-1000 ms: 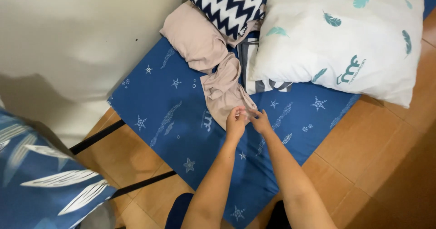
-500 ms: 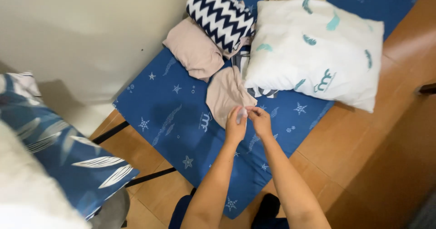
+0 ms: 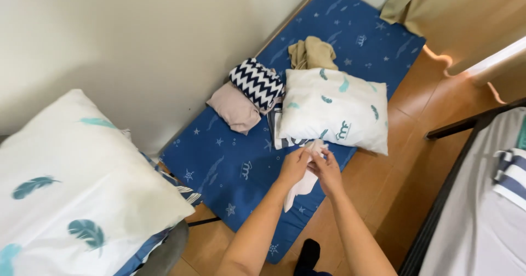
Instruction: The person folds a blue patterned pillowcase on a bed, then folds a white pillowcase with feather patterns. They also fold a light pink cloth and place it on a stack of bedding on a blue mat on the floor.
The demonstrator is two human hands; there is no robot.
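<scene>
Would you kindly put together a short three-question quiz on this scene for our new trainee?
1. True or false: both hands hold the pale cloth.
2. What lies nearest beyond the left hand and right hand? A) white feather-print pillow B) zigzag-patterned bundle C) tan garment
3. What colour is the mat with stars?

Key: 1 true; 2 A; 3 blue.
</scene>
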